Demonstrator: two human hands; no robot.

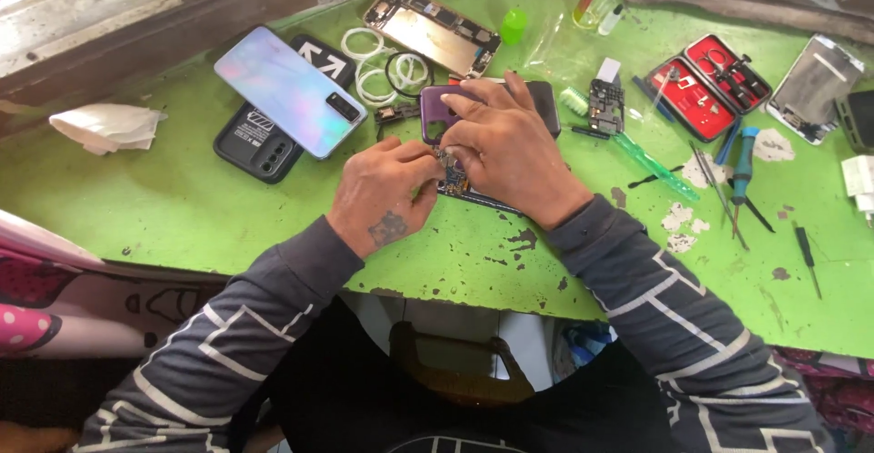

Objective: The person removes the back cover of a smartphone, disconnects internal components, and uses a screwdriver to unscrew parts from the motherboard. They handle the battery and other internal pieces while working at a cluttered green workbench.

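Both hands, left hand and right hand, meet over opened phone mid-table. Phone back lies left on a case; tool kit right; screwdrivers near it.

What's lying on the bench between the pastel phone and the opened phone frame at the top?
White rings of tape lie between the pastel phone and opened phone frame, seen from the head camera.

A: Entry: what sort of place is showing here?
B: A phone repair workshop. A chipped green tabletop is carrying an opened phone chassis, a loose circuit board, a red tool case, screwdrivers, and a pastel phone lying on a black case.
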